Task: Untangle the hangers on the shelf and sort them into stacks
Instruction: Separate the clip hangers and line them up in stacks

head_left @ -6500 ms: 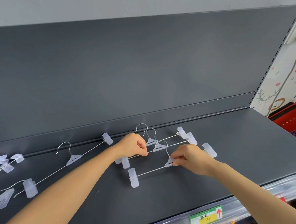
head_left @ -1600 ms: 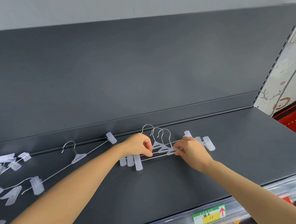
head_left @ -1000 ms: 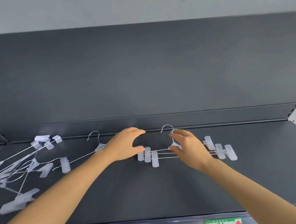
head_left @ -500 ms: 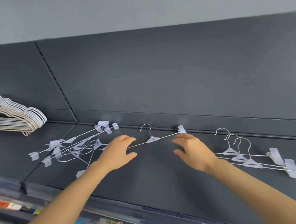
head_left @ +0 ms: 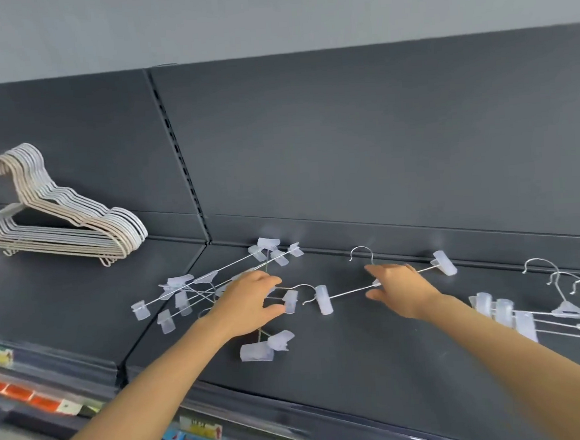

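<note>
The tangle of clip hangers lies at centre left on the dark grey shelf: thin metal bars crossing at angles, each with frosted plastic clips. The left hand hovers over it, fingers spread and holding nothing. Just right of it, one separate hanger lies slanted, and the right hand covers its middle with fingers open. At the right edge, three hangers lie neatly stacked. White hangers sit stacked at upper left.

Item: left hand and right hand, both bare. Forearms bare to the frame's lower edge.
</note>
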`<state>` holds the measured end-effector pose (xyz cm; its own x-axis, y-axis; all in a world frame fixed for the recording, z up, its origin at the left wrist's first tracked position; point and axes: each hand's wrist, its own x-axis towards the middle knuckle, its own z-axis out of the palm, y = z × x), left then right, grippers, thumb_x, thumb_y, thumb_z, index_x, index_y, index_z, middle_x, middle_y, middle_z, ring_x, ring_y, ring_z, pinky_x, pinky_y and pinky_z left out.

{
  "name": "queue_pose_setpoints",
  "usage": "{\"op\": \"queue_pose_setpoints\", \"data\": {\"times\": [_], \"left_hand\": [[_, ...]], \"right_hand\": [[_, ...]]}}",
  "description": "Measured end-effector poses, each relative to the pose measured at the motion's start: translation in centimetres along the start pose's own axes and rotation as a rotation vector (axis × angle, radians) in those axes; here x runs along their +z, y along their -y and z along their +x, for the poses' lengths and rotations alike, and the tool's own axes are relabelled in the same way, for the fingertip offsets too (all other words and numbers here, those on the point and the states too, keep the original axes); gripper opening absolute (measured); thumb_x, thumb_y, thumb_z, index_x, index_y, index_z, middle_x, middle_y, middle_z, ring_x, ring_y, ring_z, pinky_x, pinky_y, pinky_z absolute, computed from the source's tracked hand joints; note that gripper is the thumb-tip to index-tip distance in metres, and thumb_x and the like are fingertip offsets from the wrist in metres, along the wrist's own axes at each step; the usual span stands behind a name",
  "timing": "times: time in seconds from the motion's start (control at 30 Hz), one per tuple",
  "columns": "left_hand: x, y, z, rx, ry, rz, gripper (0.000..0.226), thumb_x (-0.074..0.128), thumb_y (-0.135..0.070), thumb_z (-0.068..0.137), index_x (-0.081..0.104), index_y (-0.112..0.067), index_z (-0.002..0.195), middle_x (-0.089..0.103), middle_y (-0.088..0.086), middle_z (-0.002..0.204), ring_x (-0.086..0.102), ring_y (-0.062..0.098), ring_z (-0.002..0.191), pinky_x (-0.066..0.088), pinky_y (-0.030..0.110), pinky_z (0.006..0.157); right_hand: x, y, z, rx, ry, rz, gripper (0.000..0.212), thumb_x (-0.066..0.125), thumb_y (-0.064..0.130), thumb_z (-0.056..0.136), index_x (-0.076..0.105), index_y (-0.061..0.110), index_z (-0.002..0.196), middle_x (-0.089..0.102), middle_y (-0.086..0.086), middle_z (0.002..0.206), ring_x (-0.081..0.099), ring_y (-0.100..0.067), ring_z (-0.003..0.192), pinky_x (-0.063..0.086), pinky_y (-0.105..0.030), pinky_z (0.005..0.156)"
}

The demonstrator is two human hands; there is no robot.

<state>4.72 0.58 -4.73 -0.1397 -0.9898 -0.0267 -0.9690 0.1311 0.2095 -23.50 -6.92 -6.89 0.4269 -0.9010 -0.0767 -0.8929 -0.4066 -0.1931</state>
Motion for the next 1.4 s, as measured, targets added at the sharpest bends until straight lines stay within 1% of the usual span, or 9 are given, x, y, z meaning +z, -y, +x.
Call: {"op": "queue_pose_setpoints", "data": {"times": [0.27, 0.4, 0.47, 0.67, 0.8, 0.9, 1.03, 1.2, 1.4], "left_hand": [[0.3, 1.9, 0.8, 0.035, 0.026, -0.031, 0.050, 0.054, -0.040, 0.092, 0.043, -0.025, 0.139, 0.048, -0.006, 0.137, 0.044, 0.013, 0.125, 0.037, 0.029, 0.096], [0.0, 2.7, 0.6, 0.027, 0.027, -0.094, 0.049, 0.055, -0.038, 0.092, 0.044, -0.027, 0.138, 0.047, -0.008, 0.137, 0.047, 0.012, 0.122, 0.042, 0.031, 0.097], [-0.2, 2.9, 0.4, 0.025, 0.023, -0.102, 0.047, 0.055, -0.037, 0.092, 0.045, -0.026, 0.137, 0.048, -0.008, 0.135, 0.048, 0.013, 0.120, 0.042, 0.030, 0.095], [-1.8, 3.9, 0.1, -0.011, -0.031, -0.097, 0.034, 0.055, -0.033, 0.094, 0.056, -0.024, 0.126, 0.055, -0.004, 0.120, 0.054, 0.011, 0.089, 0.043, 0.027, 0.082], [-2.3, 3.8, 0.1, -0.023, -0.012, -0.109, 0.032, 0.055, -0.030, 0.095, 0.057, -0.023, 0.126, 0.054, -0.002, 0.118, 0.044, -0.002, 0.059, 0.036, 0.022, 0.070], [-2.4, 3.6, 0.3, -0.009, 0.020, -0.084, 0.024, 0.056, -0.026, 0.093, 0.063, -0.023, 0.116, 0.056, -0.004, 0.109, 0.045, -0.001, 0.057, 0.036, 0.019, 0.060], [-2.2, 3.9, 1.1, -0.076, -0.052, -0.084, 0.023, 0.050, -0.020, 0.091, 0.059, -0.025, 0.071, 0.056, -0.005, 0.081, 0.062, 0.017, 0.064, 0.046, 0.028, 0.055], [-3.2, 3.8, 2.2, -0.158, -0.322, -0.184, 0.017, 0.053, -0.013, 0.088, 0.065, -0.015, 0.076, 0.061, -0.004, 0.072, 0.057, 0.020, 0.071, 0.047, 0.036, 0.065], [-3.6, 4.1, 2.9, -0.130, -0.348, -0.368, 0.013, 0.063, -0.014, 0.085, 0.072, -0.018, 0.076, 0.070, -0.008, 0.075, 0.064, 0.011, 0.072, 0.054, 0.032, 0.071]], "right_hand": [[0.1, -0.2, 1.2, 0.050, 0.034, -0.097, 0.012, 0.046, 0.004, 0.087, 0.049, 0.015, 0.085, 0.059, 0.005, 0.096, 0.054, -0.023, 0.087, 0.041, -0.030, 0.072], [0.2, 0.0, 1.1, 0.037, 0.030, -0.043, 0.020, 0.049, 0.005, 0.090, 0.059, 0.012, 0.105, 0.057, -0.004, 0.103, 0.059, -0.025, 0.090, 0.049, -0.033, 0.074], [0.3, 0.0, 1.0, 0.018, 0.006, -0.010, 0.019, 0.047, 0.005, 0.091, 0.061, 0.014, 0.100, 0.051, -0.005, 0.099, 0.058, -0.028, 0.081, 0.047, -0.034, 0.069], [-1.4, 0.6, 1.1, -0.066, -0.157, -0.073, 0.023, 0.047, 0.005, 0.091, 0.060, 0.022, 0.098, 0.049, -0.001, 0.099, 0.057, -0.027, 0.077, 0.048, -0.037, 0.074], [-2.4, 0.6, 1.5, -0.066, -0.129, -0.151, 0.027, 0.047, 0.002, 0.089, 0.060, 0.024, 0.097, 0.050, 0.001, 0.100, 0.057, -0.025, 0.080, 0.045, -0.033, 0.074], [-2.8, 0.1, 1.5, -0.070, -0.046, -0.146, 0.028, 0.045, 0.002, 0.088, 0.057, 0.028, 0.087, 0.047, 0.001, 0.095, 0.057, -0.028, 0.076, 0.046, -0.034, 0.065], [-2.9, -0.5, 1.0, -0.063, -0.009, -0.080, 0.028, 0.046, 0.001, 0.087, 0.059, 0.026, 0.085, 0.048, 0.003, 0.093, 0.058, -0.028, 0.077, 0.049, -0.038, 0.066], [-3.2, -0.5, 0.6, -0.035, -0.061, 0.017, 0.022, 0.047, 0.003, 0.089, 0.062, 0.020, 0.089, 0.051, -0.003, 0.094, 0.059, -0.030, 0.080, 0.049, -0.040, 0.068], [-3.4, 0.3, 0.4, -0.023, -0.105, 0.095, 0.017, 0.051, 0.009, 0.090, 0.064, 0.020, 0.092, 0.054, -0.004, 0.096, 0.058, -0.028, 0.086, 0.052, -0.043, 0.075]]}}
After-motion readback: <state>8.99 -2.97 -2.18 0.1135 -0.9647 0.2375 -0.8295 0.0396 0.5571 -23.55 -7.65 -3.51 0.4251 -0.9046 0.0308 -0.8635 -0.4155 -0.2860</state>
